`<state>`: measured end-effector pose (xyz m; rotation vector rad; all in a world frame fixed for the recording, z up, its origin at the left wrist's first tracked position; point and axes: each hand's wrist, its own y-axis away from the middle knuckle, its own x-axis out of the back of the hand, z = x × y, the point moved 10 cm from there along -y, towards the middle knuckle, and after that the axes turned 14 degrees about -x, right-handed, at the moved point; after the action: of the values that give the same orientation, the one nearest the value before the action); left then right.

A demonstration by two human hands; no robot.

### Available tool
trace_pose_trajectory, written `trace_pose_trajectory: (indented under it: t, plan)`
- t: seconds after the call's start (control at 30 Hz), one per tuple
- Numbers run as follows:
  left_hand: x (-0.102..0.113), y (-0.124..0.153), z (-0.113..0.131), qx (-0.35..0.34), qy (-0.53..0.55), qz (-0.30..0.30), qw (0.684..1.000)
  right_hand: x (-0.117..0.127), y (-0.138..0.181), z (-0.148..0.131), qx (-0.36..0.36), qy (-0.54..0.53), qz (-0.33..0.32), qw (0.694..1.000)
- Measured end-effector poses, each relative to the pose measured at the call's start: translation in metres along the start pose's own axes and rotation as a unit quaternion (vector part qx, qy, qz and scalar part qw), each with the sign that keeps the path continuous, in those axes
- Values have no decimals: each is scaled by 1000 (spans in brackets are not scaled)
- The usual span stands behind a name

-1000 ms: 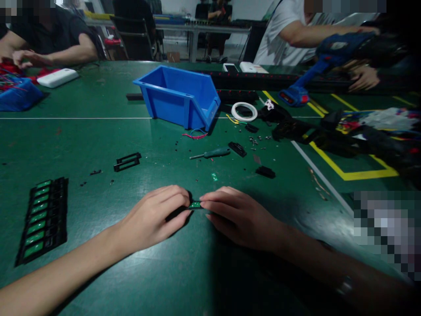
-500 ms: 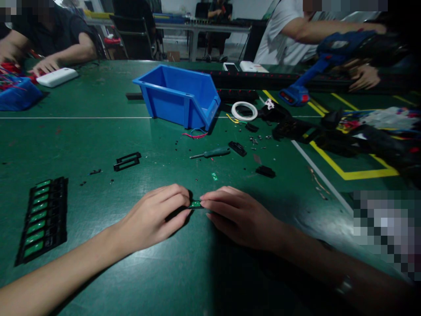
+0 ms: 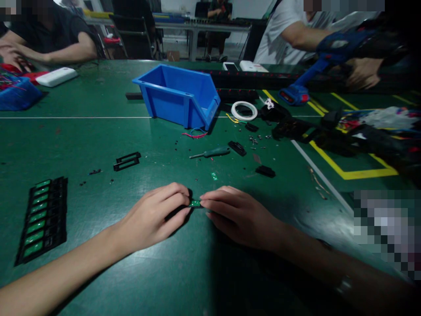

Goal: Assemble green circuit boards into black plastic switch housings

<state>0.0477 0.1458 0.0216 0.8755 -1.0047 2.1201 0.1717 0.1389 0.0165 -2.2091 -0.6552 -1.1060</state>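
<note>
Presently, both of your hands are low over the green table point(image 3: 158, 272), and they meet at one small piece. Your left hand point(image 3: 162, 206) is closed, and its thumb and fingers pinch the left end of the small green board point(image 3: 195, 203), which has a dark edge below it. Your right hand point(image 3: 238, 215) is closed on the other end of the same board, with the fingers bent. So the board is between your two hands, and only its short middle part can be seen; the ends are hidden by your fingertips.

At the left of you lies a black panel point(image 3: 59, 210), which carries a column of green inserts point(image 3: 36, 226). Between this panel and the middle of the table there are two black frames point(image 3: 127, 166), one beside the other. Just beyond your hands you have a small green piece point(image 3: 214, 176), lying flat, and farther than it a screwdriver point(image 3: 215, 152), whose shaft points to the left. Near its handle there is a black part point(image 3: 237, 148), and another dark part point(image 3: 265, 171) is nearer to your right hand. Behind the screwdriver stands a blue bin point(image 3: 167, 103), and at its right lies a white ring point(image 3: 234, 111).
</note>
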Motion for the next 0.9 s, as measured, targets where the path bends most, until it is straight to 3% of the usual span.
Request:
trace_pose_trajectory:
  t: [0.9]
  plan:
    - [1, -1, 3, -9, -3, 2, 1000, 0, 1, -2, 14, 2, 3, 1000]
